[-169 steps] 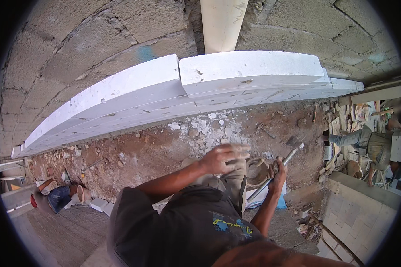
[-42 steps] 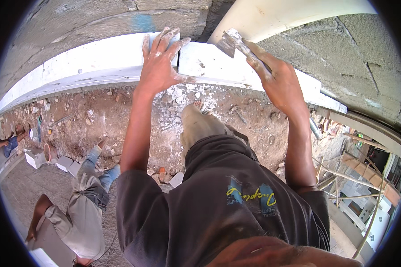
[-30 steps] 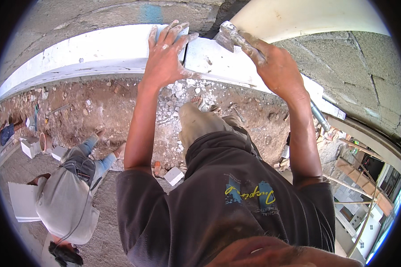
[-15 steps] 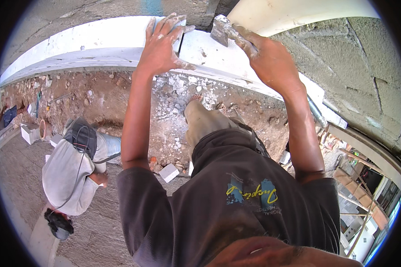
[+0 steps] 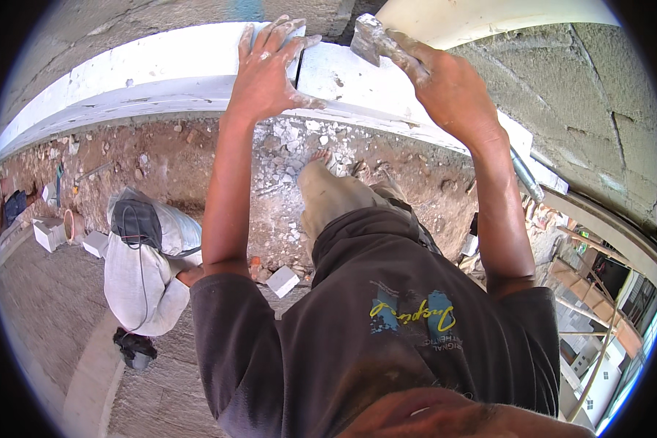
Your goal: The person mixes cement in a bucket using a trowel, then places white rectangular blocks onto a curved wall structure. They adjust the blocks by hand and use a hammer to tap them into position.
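Observation:
My left hand (image 5: pixel 270 69) lies with its fingers spread on the end of a long white block course (image 5: pixel 160 62). Its thumb reaches past a narrow dark joint toward the adjoining white block (image 5: pixel 376 87). In my right hand (image 5: pixel 452 91) is the handle of a short hatchet-like tool (image 5: pixel 369 42), crusted with pale dust. Its flared metal head is over the far edge of the adjoining block; I cannot tell whether it touches. Small chips and dark pits mark the white surface near both hands.
Below the wall lie reddish soil and white rubble (image 5: pixel 285 157). A co-worker (image 5: pixel 142 270) bends down at the left, near white blocks (image 5: pixel 49 233). Another loose block (image 5: pixel 282 281) lies by my left elbow. A rough grey wall (image 5: pixel 562 109) and a cream curved surface (image 5: pixel 489 18) stand beyond.
The tool in my right hand has shifted slightly up and away from the block's middle. My left hand has barely moved. The co-worker has moved right, closer to my left arm.

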The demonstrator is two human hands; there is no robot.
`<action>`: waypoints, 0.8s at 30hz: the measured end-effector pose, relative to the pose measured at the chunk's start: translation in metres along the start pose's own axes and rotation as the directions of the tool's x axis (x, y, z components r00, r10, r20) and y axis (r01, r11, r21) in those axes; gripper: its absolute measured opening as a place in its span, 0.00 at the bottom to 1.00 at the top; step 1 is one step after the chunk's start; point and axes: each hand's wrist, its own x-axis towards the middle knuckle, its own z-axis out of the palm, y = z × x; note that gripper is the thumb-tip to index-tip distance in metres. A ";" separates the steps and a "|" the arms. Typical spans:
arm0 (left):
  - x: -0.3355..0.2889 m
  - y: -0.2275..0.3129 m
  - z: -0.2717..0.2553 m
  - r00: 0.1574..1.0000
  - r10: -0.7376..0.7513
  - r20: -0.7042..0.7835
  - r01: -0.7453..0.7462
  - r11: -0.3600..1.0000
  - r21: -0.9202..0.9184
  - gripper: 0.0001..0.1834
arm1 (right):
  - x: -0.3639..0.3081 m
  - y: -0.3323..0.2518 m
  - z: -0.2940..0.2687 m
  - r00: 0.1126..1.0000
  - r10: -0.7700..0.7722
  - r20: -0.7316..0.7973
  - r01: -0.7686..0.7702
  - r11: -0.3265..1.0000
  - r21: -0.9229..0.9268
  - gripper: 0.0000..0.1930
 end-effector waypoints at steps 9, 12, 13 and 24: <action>-0.001 0.000 0.002 1.000 -0.008 -0.022 0.008 1.000 0.005 0.60 | 0.000 0.006 -0.002 1.000 -0.013 -0.008 0.012 0.999 -0.052 0.22; 0.001 0.000 0.000 1.000 0.017 -0.012 -0.017 1.000 0.019 0.61 | 0.000 0.008 -0.002 0.999 -0.023 -0.028 0.021 0.999 -0.045 0.23; 0.002 0.000 0.000 1.000 0.006 0.021 -0.007 0.999 0.049 0.62 | -0.001 0.010 -0.002 0.998 -0.045 -0.039 0.043 0.998 -0.044 0.24; 0.002 0.003 -0.004 0.997 0.073 -0.030 -0.072 0.997 0.036 0.56 | -0.012 0.055 -0.008 0.966 -0.257 -0.027 0.251 0.958 -0.135 0.20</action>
